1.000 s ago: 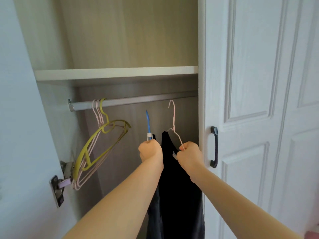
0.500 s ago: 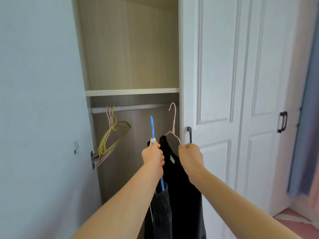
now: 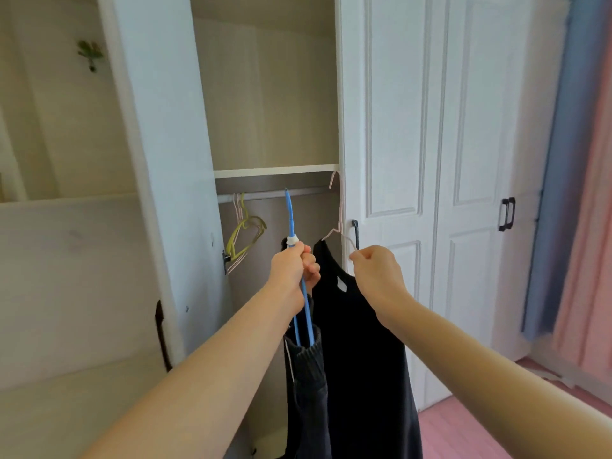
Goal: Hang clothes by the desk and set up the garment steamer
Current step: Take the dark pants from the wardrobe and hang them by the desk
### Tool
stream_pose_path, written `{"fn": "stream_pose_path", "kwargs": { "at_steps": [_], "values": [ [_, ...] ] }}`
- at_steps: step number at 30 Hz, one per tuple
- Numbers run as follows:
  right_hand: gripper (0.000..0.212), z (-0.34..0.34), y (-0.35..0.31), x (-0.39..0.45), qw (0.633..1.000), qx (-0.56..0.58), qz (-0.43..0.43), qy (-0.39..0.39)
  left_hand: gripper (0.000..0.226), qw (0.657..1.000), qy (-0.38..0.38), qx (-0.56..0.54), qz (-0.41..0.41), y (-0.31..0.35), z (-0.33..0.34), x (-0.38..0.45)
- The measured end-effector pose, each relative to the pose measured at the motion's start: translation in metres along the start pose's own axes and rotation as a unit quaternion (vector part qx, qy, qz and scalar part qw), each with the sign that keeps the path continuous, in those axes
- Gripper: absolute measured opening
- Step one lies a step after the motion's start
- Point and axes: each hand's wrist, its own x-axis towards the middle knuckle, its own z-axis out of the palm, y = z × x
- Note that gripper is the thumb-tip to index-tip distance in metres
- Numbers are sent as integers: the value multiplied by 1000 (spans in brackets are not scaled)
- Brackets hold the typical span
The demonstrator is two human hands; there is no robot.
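Left hand [image 3: 291,270] fingers curled round the blue hanger [image 3: 291,223] just under its white collar, hook end pointing up, free of the closet rod [image 3: 275,194]; dark ribbed garment [image 3: 306,366] bunched on the hanger's lower end, near centre. Right hand [image 3: 376,271] pinches the wire shoulder of the pink hanger [image 3: 338,210] between thumb and fingertips; black sleeveless dress [image 3: 357,342] hangs from it just right of the dark garment, touching it. Both loads sit at the mouth of the open wardrobe, between the open left door [image 3: 159,160] and the shut right door [image 3: 397,127]. Handling guess: both garments soft, limp and light, will swing and could slide off the hanger arms if tipped; the thin pink wire likely flexes, so hold near the neck under the hook and keep the hooks upright. Empty yellow-green and pink hangers [image 3: 245,233] stay on the rod, far left. Hidden: desk and steamer out of frame; garment hems cut off at bottom edge; pink hook overlaps the door edge, so can't tell if it catches anything; what kind of garment the ribbed one is unclear; right edge of the view with the curtain [image 3: 563,160] is blurred.
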Motion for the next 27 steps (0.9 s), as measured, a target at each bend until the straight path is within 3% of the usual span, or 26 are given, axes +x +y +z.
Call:
{"fn": "stream_pose_path", "kwargs": {
  "at_steps": [5,11,19,27],
  "values": [
    [42,-15,-20,-43,1000,2,20,-22,21,998,-47,-17,-26,21,-15,-45],
    [28,-22,-46,-84,1000,-15,8,-22,19,996,-65,-50,-38,40,-19,-89],
    [27,-19,-82,-137,999,-27,-19,15,26,987,-110,-106,-40,60,-32,-137],
    [22,-25,-109,-212,998,-46,-30,31,35,991,-79,-51,-93,66,-59,-182]
  ]
}}
